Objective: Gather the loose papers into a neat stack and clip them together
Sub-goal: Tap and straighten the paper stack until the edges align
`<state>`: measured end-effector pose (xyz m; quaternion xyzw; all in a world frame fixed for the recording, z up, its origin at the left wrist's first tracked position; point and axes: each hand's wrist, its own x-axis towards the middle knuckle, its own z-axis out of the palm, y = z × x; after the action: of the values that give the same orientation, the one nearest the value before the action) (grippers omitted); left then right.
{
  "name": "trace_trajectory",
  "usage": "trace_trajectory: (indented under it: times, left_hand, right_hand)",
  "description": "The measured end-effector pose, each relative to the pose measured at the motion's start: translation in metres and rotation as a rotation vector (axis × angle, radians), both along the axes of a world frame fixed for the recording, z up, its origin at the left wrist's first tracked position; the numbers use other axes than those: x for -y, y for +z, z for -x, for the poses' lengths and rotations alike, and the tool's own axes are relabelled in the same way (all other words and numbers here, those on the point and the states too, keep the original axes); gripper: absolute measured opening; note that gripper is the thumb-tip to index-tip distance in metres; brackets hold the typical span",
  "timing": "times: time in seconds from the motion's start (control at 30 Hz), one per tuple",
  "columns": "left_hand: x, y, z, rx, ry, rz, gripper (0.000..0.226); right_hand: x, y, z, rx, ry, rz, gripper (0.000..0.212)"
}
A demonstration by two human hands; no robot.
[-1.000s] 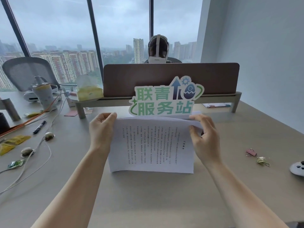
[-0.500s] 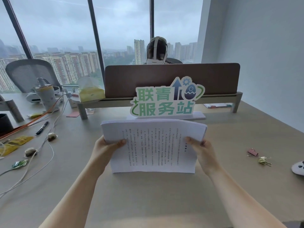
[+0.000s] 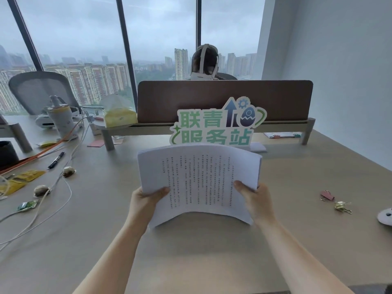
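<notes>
Head view: both hands grip bowed paper stack point(image 3: 199, 177).

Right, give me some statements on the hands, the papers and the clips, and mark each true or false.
1. Both hands grip the paper stack. True: left hand, right hand.
2. The stack lies flat on the desk. False: it is held up and bowed.
3. A clip is already on the stack. False: none shows; the pink binder clip and gold binder clip lie on the desk.
4. The clips lie to the stack's right. True.
</notes>
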<state>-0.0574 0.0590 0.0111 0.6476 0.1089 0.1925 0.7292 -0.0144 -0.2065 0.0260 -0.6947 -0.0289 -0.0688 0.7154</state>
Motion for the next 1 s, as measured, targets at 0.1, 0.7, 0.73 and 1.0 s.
trace_trajectory:
  times: [0.1,0.7,0.73,1.0]
  left_hand:
    - [-0.006,0.008,0.000,0.043,-0.005,-0.007,0.019]
    - [-0.019,-0.028,0.011,-0.015,-0.207,0.024,0.084]
    - [-0.019,-0.030,0.011,-0.017,-0.207,0.046,0.082]
    - [-0.008,-0.027,0.007,0.041,-0.100,0.029,0.029]
  right_hand:
    - [0.004,0.010,-0.002,0.054,0.045,-0.059,0.017]
    - [0.019,-0.024,0.008,-0.042,0.209,-0.069,0.021]
    - [0.019,-0.027,0.008,-0.044,0.208,-0.071,0.023]
    - [0.013,-0.020,0.004,-0.086,0.159,-0.026,0.018]
